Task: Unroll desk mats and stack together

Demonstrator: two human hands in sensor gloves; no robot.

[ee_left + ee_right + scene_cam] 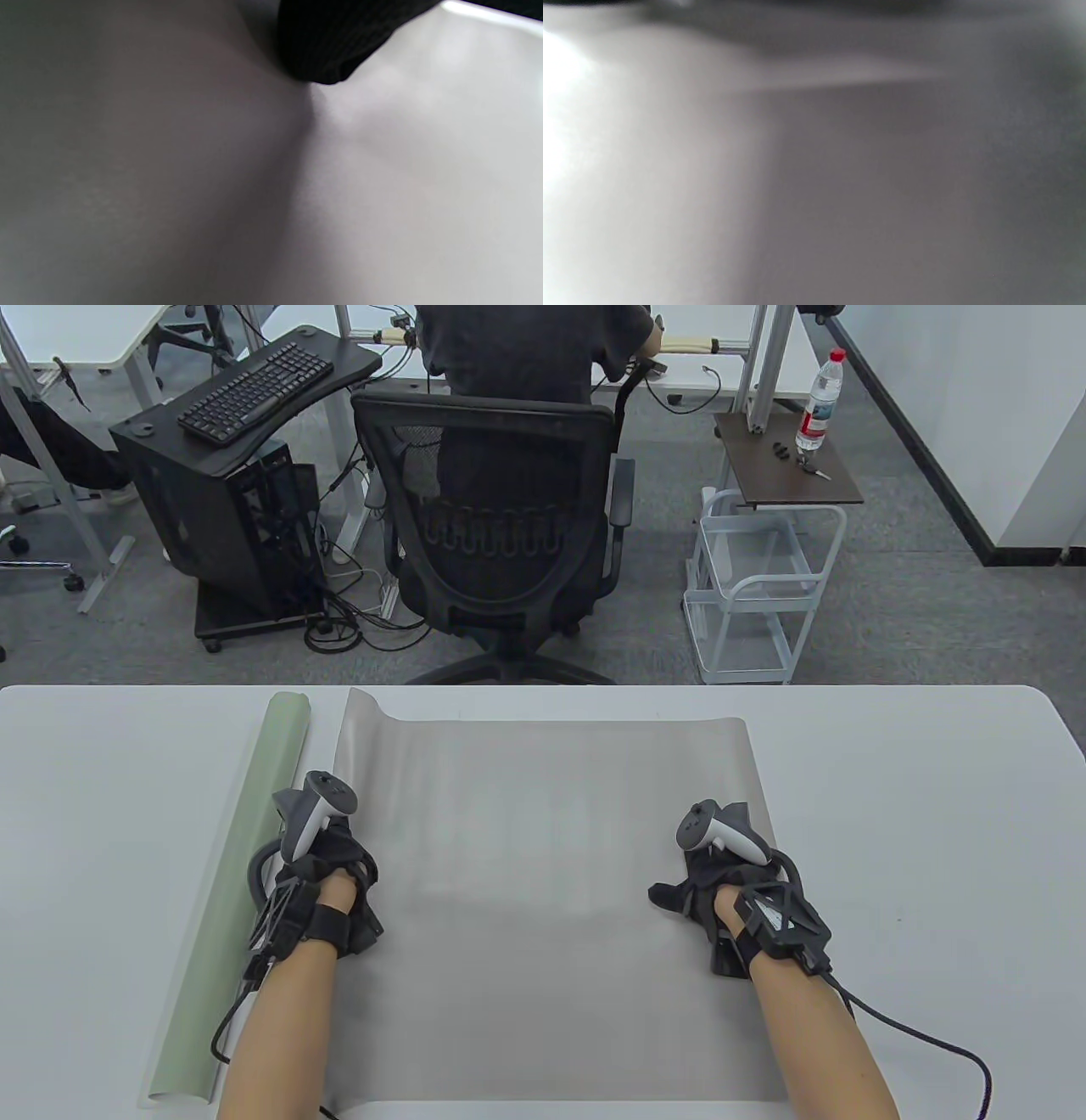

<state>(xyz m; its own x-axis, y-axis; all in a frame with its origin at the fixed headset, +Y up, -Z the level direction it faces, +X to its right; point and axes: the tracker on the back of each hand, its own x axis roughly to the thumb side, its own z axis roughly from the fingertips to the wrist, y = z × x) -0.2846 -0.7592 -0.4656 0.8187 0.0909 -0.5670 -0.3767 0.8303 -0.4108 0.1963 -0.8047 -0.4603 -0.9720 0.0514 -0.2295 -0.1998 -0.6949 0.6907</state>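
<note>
Green roll (233,899) lies just left of the grey mat (543,848); bare table (925,831) right.

Both hands (327,869) on grey mat (543,814)

Table view: mounted high at the near edge, tilted down and forward, took in the table (976,814), both hands and the office floor behind. Left wrist view: sat almost on the grey mat (148,178), blurred, one gloved fingertip (326,46) at top, pale table strip at upper right. Right wrist view: equally close, out of focus, mat (882,190) filling frame. Shared across all three: only the mat (543,814) surface.
</note>
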